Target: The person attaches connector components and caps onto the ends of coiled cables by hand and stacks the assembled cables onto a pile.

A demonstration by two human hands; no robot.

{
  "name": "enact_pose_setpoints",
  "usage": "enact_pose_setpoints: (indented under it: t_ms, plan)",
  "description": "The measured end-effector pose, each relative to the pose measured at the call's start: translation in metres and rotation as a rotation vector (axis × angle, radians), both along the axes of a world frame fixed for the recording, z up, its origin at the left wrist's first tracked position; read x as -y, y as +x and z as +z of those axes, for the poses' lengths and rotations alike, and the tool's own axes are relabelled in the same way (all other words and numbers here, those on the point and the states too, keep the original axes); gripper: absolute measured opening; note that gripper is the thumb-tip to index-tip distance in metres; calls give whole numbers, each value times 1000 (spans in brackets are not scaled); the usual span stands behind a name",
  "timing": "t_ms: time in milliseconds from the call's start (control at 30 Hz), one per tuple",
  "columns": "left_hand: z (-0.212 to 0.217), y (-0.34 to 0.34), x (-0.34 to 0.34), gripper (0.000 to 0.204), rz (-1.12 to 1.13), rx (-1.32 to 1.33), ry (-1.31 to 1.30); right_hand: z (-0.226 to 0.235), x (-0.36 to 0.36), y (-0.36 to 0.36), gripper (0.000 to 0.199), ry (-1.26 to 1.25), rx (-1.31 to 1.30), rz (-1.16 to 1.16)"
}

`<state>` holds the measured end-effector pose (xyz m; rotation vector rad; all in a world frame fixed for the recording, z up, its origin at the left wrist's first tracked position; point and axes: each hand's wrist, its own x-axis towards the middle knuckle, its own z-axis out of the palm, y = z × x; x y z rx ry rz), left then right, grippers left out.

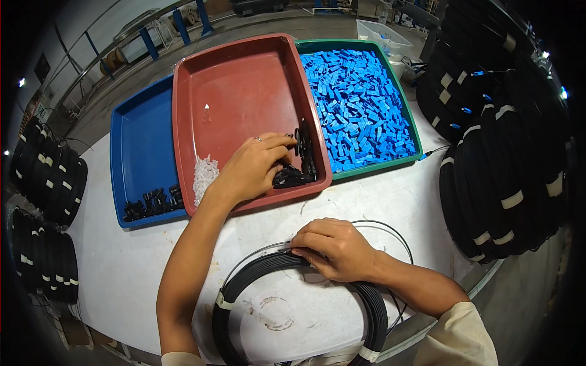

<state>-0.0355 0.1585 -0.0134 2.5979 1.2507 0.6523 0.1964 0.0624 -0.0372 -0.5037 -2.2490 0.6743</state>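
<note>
My left hand (253, 166) reaches into the red tray (244, 91), thumb and fingers apart, its fingertips at a pile of small black plastic parts (294, 177) in the tray's near right corner. Some of its fingertips are lost against the dark parts. My right hand (336, 249) pinches a thin black cable (259, 249) above the top of a coil of the same cable (229, 323), which lies in front of me. Pale bands of tape (224, 300) bind the coil. Small white parts (205, 174) are heaped by my left forearm in the red tray.
A blue tray (143, 131) with black parts stands left of the red one. To the right, a green tray (366, 172) holds many blue clips (360, 110). Stacked cable coils flank the white table (134, 274) at right (488, 183) and left (46, 177). Behind is a clear plastic bin (383, 35).
</note>
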Motion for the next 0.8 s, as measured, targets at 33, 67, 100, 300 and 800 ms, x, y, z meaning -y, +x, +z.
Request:
enact_pose_setpoints:
  t_ms: [33, 67, 100, 300, 800]
  plan:
    - [0, -2, 0, 27, -27, 16, -48, 0, 0, 0, 12, 2, 0, 2]
    - [-1, -1, 2, 27, -26, 18, -51, 0, 0, 0, 12, 0, 1, 3]
    - [-1, 0, 4, 25, -60, 39, -25, 1, 0, 1, 12, -1, 6, 1]
    - [-2, 3, 6, 26, -87, 186, 50, 0, 1, 1, 12, -8, 11, 9]
    - [1, 16, -44, 33, -83, -67, 271, -1, 0, 1, 11, -29, 7, 22]
